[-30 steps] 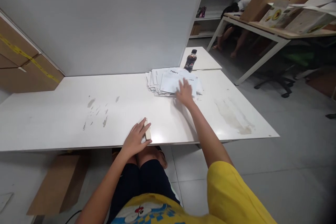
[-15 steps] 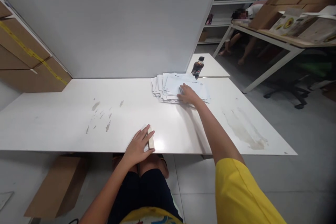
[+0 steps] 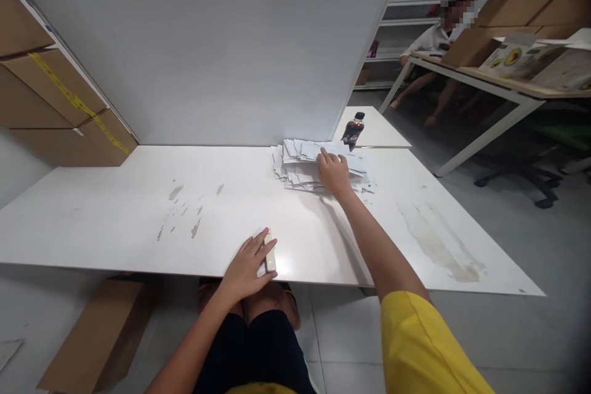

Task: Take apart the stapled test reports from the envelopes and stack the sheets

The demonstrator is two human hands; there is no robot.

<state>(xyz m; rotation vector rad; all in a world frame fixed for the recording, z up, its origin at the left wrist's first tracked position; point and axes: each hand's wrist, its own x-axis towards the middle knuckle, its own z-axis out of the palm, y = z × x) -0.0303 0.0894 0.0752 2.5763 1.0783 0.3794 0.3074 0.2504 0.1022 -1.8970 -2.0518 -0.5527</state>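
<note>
My left hand (image 3: 247,268) rests near the front edge of the white table (image 3: 231,209), its fingers around a small cream-coloured bar (image 3: 270,253). My right hand (image 3: 333,173) grips the upper part of a stack of white papers (image 3: 300,171) toward the table's back edge. That upper part is lifted at the front, and a gap shows between it and the papers below. My right thumb is hidden. A dark drink bottle (image 3: 353,131) with a black cap stands just behind the stack.
A whiteboard (image 3: 221,55) rises along the table's back edge. Cardboard boxes (image 3: 96,135) are stacked at the left. A person (image 3: 434,43) sits behind another table (image 3: 484,74) at the right, near shelves. A box (image 3: 96,332) lies on the floor.
My right hand has closed on the upper papers and raised them off the rest of the stack. The camera view has tilted up slightly. The seated person has straightened up.
</note>
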